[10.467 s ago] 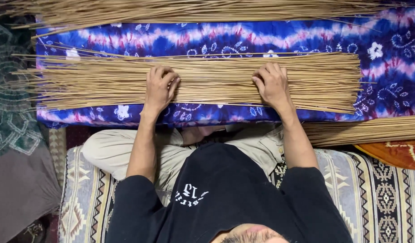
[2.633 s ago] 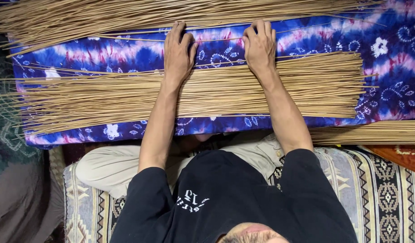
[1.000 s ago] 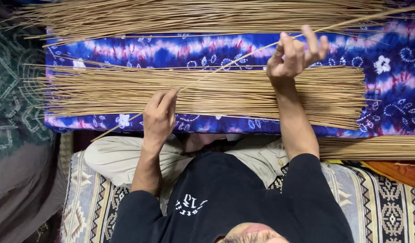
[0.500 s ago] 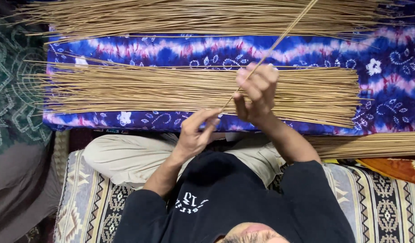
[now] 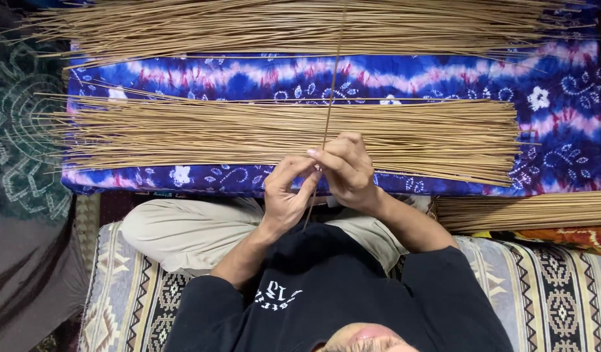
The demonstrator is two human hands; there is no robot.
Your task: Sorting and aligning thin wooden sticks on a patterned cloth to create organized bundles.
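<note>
Stick (image 5: 329, 104), single, thin and tan: it runs nearly upright through the view, from the person's lap up across the cushion to the top edge of the frame. Both hands pinch it near its lower end. The left hand (image 5: 285, 195) has its thumb and forefinger closed on the stick, with the remaining fingers (image 5: 274, 180) curled loosely behind. The right hand (image 5: 346, 171) meets it from the other side; its fingertips are pressed together on the same stick just above the left-hand pinch, and the two hands touch at that point. A short length of the stick projects below the hands, over the black shirt (image 5: 326, 287).

The hands sit at the near edge of a flat layer of sticks (image 5: 183, 130), all lying crosswise and roughly parallel, with ends fanned out unevenly on the left. This layer rests on a long cushion covered in blue, purple and pink tie-dye cloth (image 5: 444, 72). The held stick crosses the layer at about a right angle.

A second, thicker pile of sticks (image 5: 248, 23) lies along the far edge of the cushion. A third bundle (image 5: 528, 210) lies beside the person's right arm, lower than the cushion. The person sits cross-legged in beige trousers (image 5: 176, 228) on a patterned woven mat (image 5: 555, 287).
</note>
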